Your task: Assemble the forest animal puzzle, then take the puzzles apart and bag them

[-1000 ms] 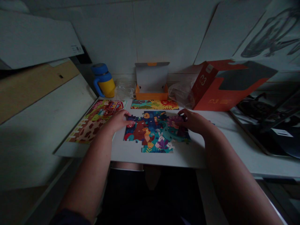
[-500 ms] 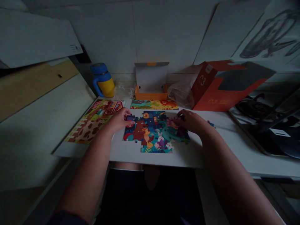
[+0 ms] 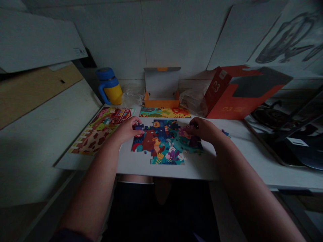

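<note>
A partly joined jigsaw puzzle [image 3: 165, 144] lies flat on the white tabletop, picturing a brown bear, a white rabbit and a green tail in a dark forest. At its upper left edge, my left hand [image 3: 130, 129] pinches a dark blue puzzle piece [image 3: 139, 127] between thumb and fingers. My right hand [image 3: 202, 128] is bent over the upper right edge, its fingers closed on a purple-pink puzzle piece [image 3: 186, 129] there. The fingertips partly cover that piece. Past my right wrist lies a loose blue puzzle piece [image 3: 225, 133].
A giraffe-patterned puzzle sheet [image 3: 94, 136] lies left, a long yellow-green picture strip [image 3: 165, 112] behind. An open orange box [image 3: 162, 103], clear plastic wrapping [image 3: 193, 102], a blue-yellow mug [image 3: 111, 88] and a large red-orange box [image 3: 234, 97] stand along the wall. Dark equipment [image 3: 290, 141] sits right.
The whole view has shifted slightly. Both hands stay at the same puzzle edges with no clear movement against the puzzle.
</note>
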### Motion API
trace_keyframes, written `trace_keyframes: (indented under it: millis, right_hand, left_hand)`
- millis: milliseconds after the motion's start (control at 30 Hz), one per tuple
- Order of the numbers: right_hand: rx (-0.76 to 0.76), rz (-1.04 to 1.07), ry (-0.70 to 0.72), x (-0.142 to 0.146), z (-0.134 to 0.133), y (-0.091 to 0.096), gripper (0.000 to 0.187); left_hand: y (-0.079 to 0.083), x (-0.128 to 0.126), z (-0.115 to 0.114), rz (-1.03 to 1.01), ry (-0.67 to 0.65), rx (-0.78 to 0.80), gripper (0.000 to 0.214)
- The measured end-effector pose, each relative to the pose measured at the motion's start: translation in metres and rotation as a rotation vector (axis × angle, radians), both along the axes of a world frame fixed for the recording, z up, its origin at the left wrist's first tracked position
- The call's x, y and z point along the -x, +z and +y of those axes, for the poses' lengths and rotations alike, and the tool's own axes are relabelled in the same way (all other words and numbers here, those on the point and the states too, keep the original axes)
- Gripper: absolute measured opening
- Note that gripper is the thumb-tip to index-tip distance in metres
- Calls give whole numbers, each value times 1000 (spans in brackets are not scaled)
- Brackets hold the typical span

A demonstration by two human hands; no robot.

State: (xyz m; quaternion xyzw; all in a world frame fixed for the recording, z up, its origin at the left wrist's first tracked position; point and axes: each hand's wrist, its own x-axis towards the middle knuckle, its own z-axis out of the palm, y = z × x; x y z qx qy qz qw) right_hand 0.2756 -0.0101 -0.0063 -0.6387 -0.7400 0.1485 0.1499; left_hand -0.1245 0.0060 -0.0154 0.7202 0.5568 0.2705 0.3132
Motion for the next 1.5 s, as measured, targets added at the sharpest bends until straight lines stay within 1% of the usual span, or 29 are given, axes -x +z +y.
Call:
trace_keyframes:
  millis: [100,233,400,700,900,1000,1100,1300,1500]
  right_hand:
    - [-14,-15,38,-1,-1,1,20]
    - [7,22,61,0,-5,6,22]
    - [24,15,85,2,-8,11,22]
    - [11,-124,48,-6,-11,13,22]
    - [-26,-225,-34,1,-29,16,18]
    - [-34,-215,-71,7,-39,14,13]
    - [-48,-234,-84,10,-46,12,12]
    - [-71,-315,-66,15,-57,11,14]
    - [-239,-370,65,24,-69,2,6]
  left_hand:
    - [-3,3,2,31,-32,-20,34]
    - [-6,6,4,72,-45,-21,33]
    - [-4,6,3,98,-47,-36,33]
    - [-2,6,3,141,-41,-19,34]
    - [0,4,1,124,-46,-14,35]
    - [-2,6,2,121,-57,-12,34]
    - [-7,8,4,101,-63,-18,34]
    - [-8,8,4,119,-52,-30,34]
    - [-4,8,3,139,-67,-59,30]
